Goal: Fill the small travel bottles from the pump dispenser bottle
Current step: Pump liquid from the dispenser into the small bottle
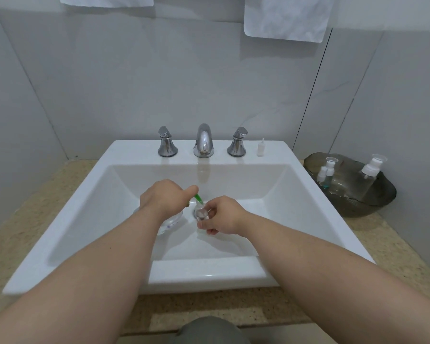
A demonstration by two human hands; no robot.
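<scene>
Overhead, sink (pixel 124 155) in speckled counter (pixel 395 244), grey wall (pixel 159 83), travel bottles (pixel 326 171) in bowl (pixel 358 209).

Head view, down onto sink (pixel 210 276)

Both your bare forearms reach forward and converge, hands close together. Your left hand (pixel 163 199) curls knuckles-up around a pump bottle (pixel 170 220); your right hand (pixel 222 216) pinches a small clear bottle (pixel 200 212)
</scene>
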